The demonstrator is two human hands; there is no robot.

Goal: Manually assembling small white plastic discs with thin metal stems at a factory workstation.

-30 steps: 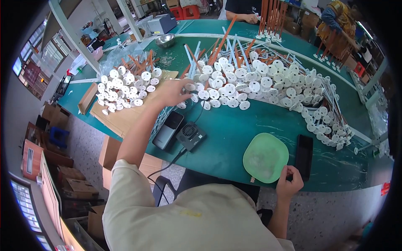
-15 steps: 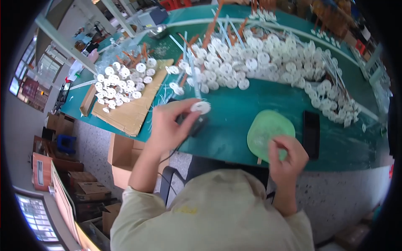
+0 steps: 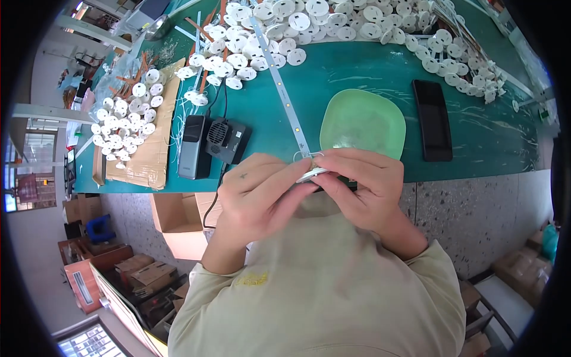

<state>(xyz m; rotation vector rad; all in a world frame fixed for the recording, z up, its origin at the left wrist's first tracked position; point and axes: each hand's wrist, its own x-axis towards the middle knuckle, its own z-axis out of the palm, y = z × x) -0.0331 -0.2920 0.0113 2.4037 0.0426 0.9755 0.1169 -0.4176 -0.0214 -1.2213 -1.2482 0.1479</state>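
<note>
Two bare hands meet low in the middle of the view, over the person's lap, just this side of the green tabletop (image 3: 270,128). Thumb and forefinger of the left hand (image 3: 256,193) pinch narrowly at one edge of a thin white round disc (image 3: 312,175), seen nearly edge-on; the right hand (image 3: 369,187) pinches it from the other side. A long pale flat strip with small yellow squares (image 3: 284,98) runs from the disc across the table, its far end overlapping a heap of white round discs (image 3: 297,22) in view; whether they touch, I cannot tell. Thin white wire (image 3: 300,156) loops beside the fingertips.

Uneven pulling could strain that wire where it meets the strip. Swinging the strip sideways might snag the heap, or nudge the light-green rounded-square plate (image 3: 395,128), which lies just beyond the right hand. Twisting the disc against the strip could crease it. Should either pinch slip, the disc might fall off the near edge, since nothing visible supports it underneath.
</note>
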